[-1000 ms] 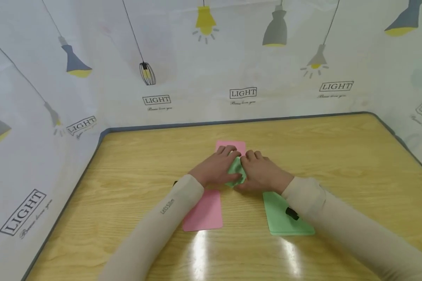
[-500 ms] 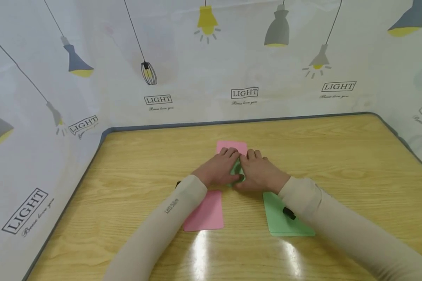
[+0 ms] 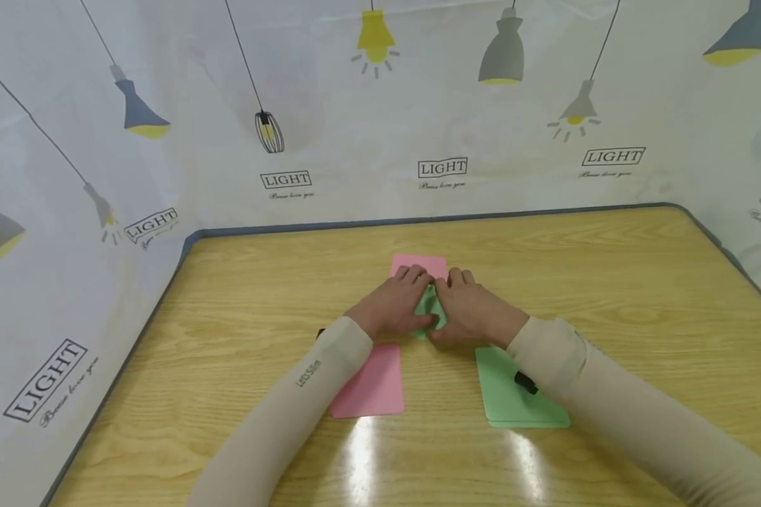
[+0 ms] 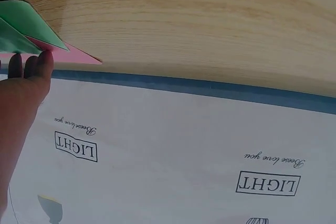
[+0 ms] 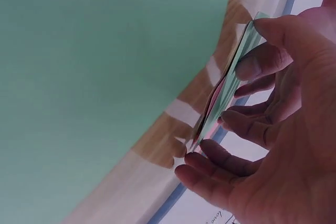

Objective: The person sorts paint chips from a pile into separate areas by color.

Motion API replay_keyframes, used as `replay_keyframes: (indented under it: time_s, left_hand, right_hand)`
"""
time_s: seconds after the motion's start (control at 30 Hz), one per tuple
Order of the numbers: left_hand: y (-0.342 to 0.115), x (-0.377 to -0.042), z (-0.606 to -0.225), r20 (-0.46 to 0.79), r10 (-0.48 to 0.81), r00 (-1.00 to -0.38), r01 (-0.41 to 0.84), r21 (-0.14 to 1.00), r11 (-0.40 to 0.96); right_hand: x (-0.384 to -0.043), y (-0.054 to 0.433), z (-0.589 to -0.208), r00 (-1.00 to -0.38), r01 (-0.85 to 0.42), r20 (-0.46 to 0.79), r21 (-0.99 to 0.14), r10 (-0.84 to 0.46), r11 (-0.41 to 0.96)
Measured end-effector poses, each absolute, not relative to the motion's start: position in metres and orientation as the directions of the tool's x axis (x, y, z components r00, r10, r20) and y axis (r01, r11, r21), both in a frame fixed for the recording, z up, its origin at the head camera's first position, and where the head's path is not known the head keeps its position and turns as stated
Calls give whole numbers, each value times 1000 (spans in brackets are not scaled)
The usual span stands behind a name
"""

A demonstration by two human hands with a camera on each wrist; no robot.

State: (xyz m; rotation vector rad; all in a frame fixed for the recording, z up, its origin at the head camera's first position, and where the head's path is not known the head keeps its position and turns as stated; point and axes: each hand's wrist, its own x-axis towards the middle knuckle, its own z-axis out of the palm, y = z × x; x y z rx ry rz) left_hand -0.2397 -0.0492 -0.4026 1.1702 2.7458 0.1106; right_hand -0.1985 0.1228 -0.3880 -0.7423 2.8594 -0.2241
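Observation:
Several thin green cards (image 3: 429, 304) are held together between my two hands near the middle of the table, with layered edges showing in the right wrist view. My left hand (image 3: 393, 301) grips their left side, thumb toward me and fingers on the far side. From the right, my right hand (image 3: 475, 308) pinches the same cards, its fingers meeting those of the left. A reddish strip shows among the edges of the green stack (image 5: 231, 72). Just beyond the hands lies a pink card (image 3: 421, 261), partly covered by the left fingers.
Under the left forearm a pink card pile (image 3: 374, 387) lies on the wooden table (image 3: 260, 303). A green card pile (image 3: 513, 405) sits below the right sleeve and fills much of the right wrist view. A white sheet printed with lamps (image 3: 348, 105) surrounds the far sides.
Both hands keep their grip on the green cards in nearly the same place. The fingers have shifted slightly around the cards, and the head view has moved a little.

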Motion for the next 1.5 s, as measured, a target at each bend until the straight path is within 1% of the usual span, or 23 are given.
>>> replay_keyframes:
  time_s: [0.13, 0.37, 0.57, 0.7, 0.8, 0.93, 1.07, 1.17, 1.37, 1.5]
  left_hand:
    - [-51, -239, -402, -108, 721, -685, 706, 146, 693]
    - [-57, -234, -402, -109, 745, -658, 713, 227, 663]
    - [-65, -232, -398, -85, 737, -671, 685, 310, 659]
    - [-70, -228, -393, -66, 742, -668, 673, 371, 639]
    - [-72, -223, -392, -79, 754, -652, 674, 395, 624]
    - [-70, -215, -389, -86, 790, -607, 714, 377, 590]
    - [-63, -207, -385, -61, 820, -570, 757, 348, 552]
    - [-57, -201, -383, -35, 828, -560, 773, 337, 537]
    - [-45, -189, -382, -20, 828, -561, 777, 334, 534]
    - [-37, -179, -379, -27, 841, -540, 800, 294, 523]
  right_hand:
    - [-200, 126, -388, -849, -485, -122, -207, -514, 850]
    - [-199, 132, -387, -805, -574, -90, -125, -586, 809]
    - [-198, 136, -382, -798, -581, -71, -171, -598, 796]
    - [-195, 143, -381, -766, -618, -49, -220, -641, 755]
    - [-193, 150, -381, -749, -628, -47, -266, -660, 731]
    - [-187, 162, -380, -736, -632, -48, -309, -675, 711]
    - [-177, 172, -378, -719, -648, -30, -331, -694, 686]
    - [-170, 180, -376, -720, -646, -28, -337, -693, 685]
    - [-153, 192, -372, -731, -633, -25, -348, -681, 692]
    - [-141, 202, -369, -738, -629, -3, -358, -675, 690]
